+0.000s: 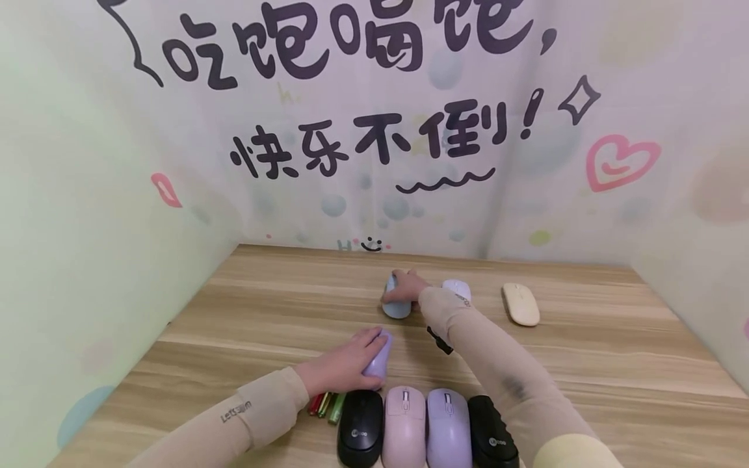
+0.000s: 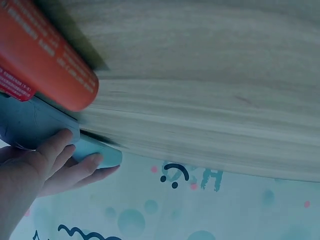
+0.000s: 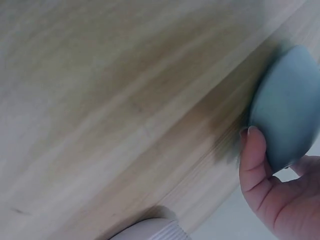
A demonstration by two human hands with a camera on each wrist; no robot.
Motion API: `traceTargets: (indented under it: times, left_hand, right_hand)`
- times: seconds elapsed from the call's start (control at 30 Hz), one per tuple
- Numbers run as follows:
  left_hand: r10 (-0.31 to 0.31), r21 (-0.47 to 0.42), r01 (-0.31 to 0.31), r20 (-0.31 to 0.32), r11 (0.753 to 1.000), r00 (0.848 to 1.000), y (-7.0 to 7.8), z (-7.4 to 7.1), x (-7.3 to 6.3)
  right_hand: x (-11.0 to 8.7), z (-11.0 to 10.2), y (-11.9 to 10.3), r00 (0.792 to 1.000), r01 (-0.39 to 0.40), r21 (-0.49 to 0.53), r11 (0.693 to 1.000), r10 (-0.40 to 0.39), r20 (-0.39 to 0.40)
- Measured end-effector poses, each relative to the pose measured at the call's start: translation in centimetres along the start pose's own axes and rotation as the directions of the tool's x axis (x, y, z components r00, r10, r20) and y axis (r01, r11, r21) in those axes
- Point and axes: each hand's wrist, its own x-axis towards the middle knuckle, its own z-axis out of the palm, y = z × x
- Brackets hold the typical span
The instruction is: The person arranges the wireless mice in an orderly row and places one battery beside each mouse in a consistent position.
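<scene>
A light purple mouse (image 1: pixel 380 363) lies under my left hand (image 1: pixel 336 364), whose fingers and thumb hold it near the middle of the table. Farther back, my right hand (image 1: pixel 406 287) grips a light blue mouse (image 1: pixel 398 308) from above. The right wrist view shows that blue mouse (image 3: pixel 287 107) between thumb and fingers, with the thumb (image 3: pixel 255 155) on its near edge. Beside the right forearm is a white-lavender mouse (image 1: pixel 458 287), partly covered by the sleeve. In the left wrist view, fingers (image 2: pixel 60 142) touch a bluish mouse (image 2: pixel 40 122) in front of a turquoise one (image 2: pixel 107 154).
At the front stand a black mouse (image 1: pixel 359 429), a pink mouse (image 1: pixel 405 426), a purple mouse (image 1: pixel 449 426) and another black mouse (image 1: pixel 493 435) in a row. Red and green pens (image 1: pixel 328 406) lie left of them. A cream mouse (image 1: pixel 521 304) sits at the back right.
</scene>
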Motion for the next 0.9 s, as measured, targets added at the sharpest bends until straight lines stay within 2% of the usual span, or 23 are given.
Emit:
traceTargets:
  times: [0.17, 0.4, 0.57, 0.7, 0.8, 0.9]
  left_hand:
    - [-0.005, 0.003, 0.005, 0.002, 1.000, 1.000, -0.1, 0.1, 0.2]
    - [-0.014, -0.008, 0.014, 0.007, 1.000, 1.000, 0.0, 0.2, 0.1]
    - [-0.002, 0.005, 0.002, -0.001, 1.000, 1.000, 0.0, 0.4, 0.3]
    - [-0.007, -0.022, 0.007, -0.001, 1.000, 1.000, 0.0, 0.5, 0.2]
    - [-0.014, -0.052, 0.014, -0.003, 0.999, 1.000, -0.1, 0.3, 0.1]
    - [-0.015, -0.074, 0.014, -0.013, 0.997, 1.000, -0.2, 0.1, -0.1]
  right_hand:
    - [0.1, 0.2, 0.2, 1.000, 0.000, -0.037, 0.999, 0.000, -0.016]
    - [0.3, 0.6, 0.8, 1.000, -0.005, -0.024, 1.000, 0.005, -0.001]
    - [-0.4, -0.1, 1.1, 0.998, 0.058, -0.100, 0.993, -0.060, -0.013]
    - [-3.3, -2.5, 0.4, 0.989, 0.137, -0.157, 0.978, -0.144, -0.037]
    - [-6.8, -4.5, 0.2, 0.975, 0.205, -0.175, 0.963, -0.216, -0.043]
    - [-10.6, -5.3, 1.4, 0.953, 0.282, -0.236, 0.930, -0.300, -0.043]
